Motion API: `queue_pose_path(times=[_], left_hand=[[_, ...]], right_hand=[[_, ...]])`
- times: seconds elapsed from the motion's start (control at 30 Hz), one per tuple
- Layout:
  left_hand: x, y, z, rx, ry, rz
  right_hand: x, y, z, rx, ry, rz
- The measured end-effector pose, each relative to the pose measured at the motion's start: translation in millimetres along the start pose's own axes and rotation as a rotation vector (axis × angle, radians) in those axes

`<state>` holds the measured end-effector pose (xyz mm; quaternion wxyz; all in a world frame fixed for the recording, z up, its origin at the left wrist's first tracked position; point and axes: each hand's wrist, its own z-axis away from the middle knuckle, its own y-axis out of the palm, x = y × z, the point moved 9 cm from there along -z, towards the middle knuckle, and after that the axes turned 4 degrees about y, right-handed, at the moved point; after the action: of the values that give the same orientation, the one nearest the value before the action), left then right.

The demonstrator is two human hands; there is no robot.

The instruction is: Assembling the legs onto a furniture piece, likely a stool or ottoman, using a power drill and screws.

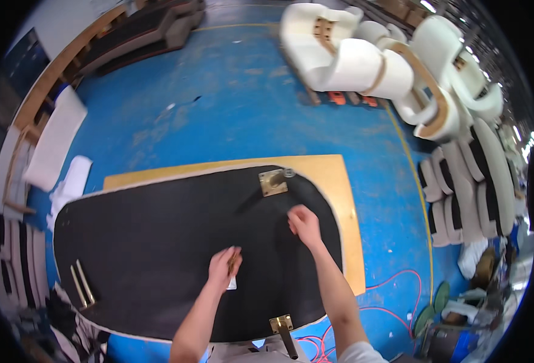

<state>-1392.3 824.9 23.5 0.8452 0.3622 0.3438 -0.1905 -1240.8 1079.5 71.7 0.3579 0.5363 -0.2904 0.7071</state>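
A large upholstered piece with a black cloth underside [152,248] lies in front of me. My left hand [221,267] is closed over its middle, around small brass-coloured pieces whose kind I cannot make out. A small white item [232,283] shows beneath that hand. My right hand [304,224] hovers toward the right end, fingers curled together; whatever they may hold is hidden. Just beyond it, a gold furniture leg with a square plate [273,182] stands at the far edge. Another plated leg [283,330] is at the near edge. Two gold legs [82,284] lie loose at the left.
A wooden board [353,242] shows under the black piece. Red hoses [394,311] run over the blue floor at the right. White foam chair shells [370,63] stand at the far right, grey cushions [470,181] nearer. A dark sofa [140,36] is at the far left.
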Motion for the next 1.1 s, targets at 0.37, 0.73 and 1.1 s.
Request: queue_pose_path(times=[0.37,0.73,1.1], left_hand=[[-105.9,113.2,-214.0,0.061,0.198,-0.523],[-104.9,94.2,-243.0,0.014,0.284,-0.615],[-159.5,86.9,-236.1,-0.173,0.568,-1.523]], right_hand=[[-129.5,-79.3,254.9,-0.195,0.419,-0.062],[-186.4,-83.9,326.3,-0.181,0.517,-0.133],[-180.9,-46.5,328.2,-0.092,0.485,-0.130]])
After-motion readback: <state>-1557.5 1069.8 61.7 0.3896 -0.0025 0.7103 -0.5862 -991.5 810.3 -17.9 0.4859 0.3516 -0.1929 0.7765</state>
